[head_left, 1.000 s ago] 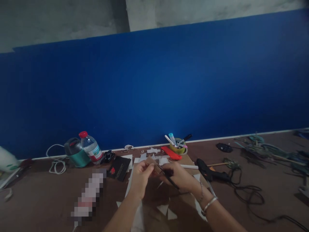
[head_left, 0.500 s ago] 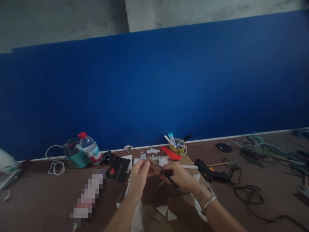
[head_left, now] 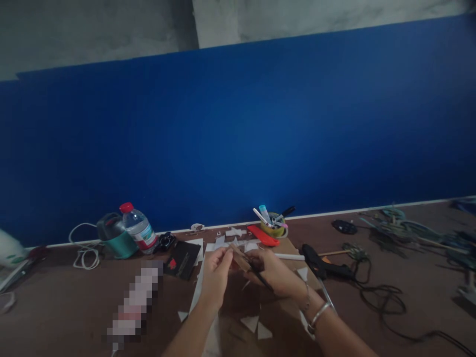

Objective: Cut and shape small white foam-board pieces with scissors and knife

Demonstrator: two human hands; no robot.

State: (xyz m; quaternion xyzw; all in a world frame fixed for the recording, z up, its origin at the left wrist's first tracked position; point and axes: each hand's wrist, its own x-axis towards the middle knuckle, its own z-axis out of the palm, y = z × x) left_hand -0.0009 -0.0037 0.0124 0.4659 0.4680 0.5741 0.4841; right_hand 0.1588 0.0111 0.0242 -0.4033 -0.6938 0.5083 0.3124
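Seen from my remote station, a small brown cardboard strip is held just above the middle of the desk, toward its near edge. The left hand pinches the strip's left end, and the right hand, bangles at the wrist, is clamped on black scissors whose blades meet the strip. I judge the cutting well under way but unfinished: white triangular offcuts already lie on the cardboard sheet beneath the hands, though I cannot tell whether the blades have bitten through. A black glue gun rests just to the right. A red utility knife and a pen cup sit by the far edge. A water bottle stands toward the far left corner.
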